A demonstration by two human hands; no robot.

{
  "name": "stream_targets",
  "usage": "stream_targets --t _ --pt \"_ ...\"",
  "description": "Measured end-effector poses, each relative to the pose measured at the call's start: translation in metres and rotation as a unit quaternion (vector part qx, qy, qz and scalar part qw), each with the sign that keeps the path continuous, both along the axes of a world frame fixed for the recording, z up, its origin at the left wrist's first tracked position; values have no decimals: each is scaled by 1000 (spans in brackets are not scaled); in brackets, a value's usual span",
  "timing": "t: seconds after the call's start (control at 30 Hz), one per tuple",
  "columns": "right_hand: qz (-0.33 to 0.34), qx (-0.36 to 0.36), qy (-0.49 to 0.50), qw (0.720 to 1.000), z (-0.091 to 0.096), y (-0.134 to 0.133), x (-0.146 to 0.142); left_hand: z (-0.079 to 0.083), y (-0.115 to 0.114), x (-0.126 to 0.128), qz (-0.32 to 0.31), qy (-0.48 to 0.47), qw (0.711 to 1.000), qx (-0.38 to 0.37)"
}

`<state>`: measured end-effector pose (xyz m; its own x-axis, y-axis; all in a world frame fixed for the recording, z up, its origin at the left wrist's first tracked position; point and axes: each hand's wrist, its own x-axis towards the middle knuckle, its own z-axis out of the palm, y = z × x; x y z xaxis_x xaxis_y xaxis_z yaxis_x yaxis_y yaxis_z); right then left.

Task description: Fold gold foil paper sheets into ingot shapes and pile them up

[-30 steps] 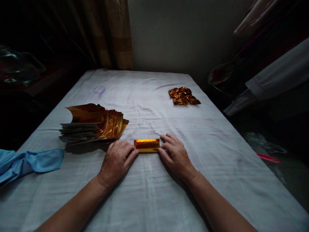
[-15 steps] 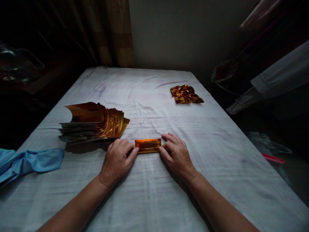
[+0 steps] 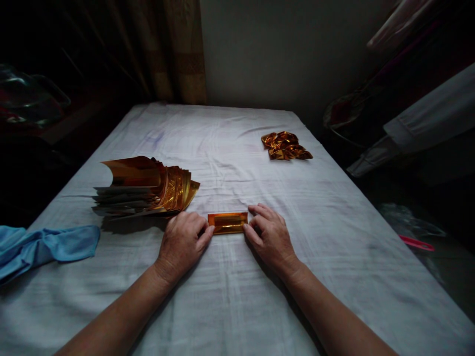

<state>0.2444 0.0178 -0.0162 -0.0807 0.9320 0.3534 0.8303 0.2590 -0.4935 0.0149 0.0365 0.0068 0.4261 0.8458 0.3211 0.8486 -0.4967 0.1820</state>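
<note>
Between my two hands lies a folded strip of shiny gold foil paper (image 3: 227,223) on the white cloth. My left hand (image 3: 186,236) grips its left end, the thumb along the near corner and the fingers curled behind. At the right end, my right hand (image 3: 270,237) has its thumb on the near corner and its fingers bent at the far edge. Just beyond my left hand stands a thick stack of gold foil sheets (image 3: 146,190), the top sheet curling up. Several folded gold foil pieces (image 3: 285,146) sit in a cluster at the far right of the table.
A blue cloth (image 3: 55,244) lies at the table's left edge. The table (image 3: 230,306) is covered with a wrinkled white cloth. Past its right edge are a pink handle (image 3: 417,243), clear plastic and a hanging white sleeve (image 3: 426,118). A curtain (image 3: 181,54) hangs behind.
The near flap of the foil strip lies slightly differently and catches the light lower down. Both hands stay at its ends, almost still. The view has shifted slightly.
</note>
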Motion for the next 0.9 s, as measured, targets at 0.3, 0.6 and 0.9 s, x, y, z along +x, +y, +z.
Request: stream_targets --t 0.3,0.6,0.9 --pt "-1 -2 -16 1000 -1 0 -1 0 -1 0 0 7 1000 -5" --pt "-3 11 -20 1000 -1 0 -2 -3 -1 -2 0 12 1000 -7" --pt "-1 -3 -14 1000 -2 0 -2 -1 0 -1 7 -5 1000 -24"
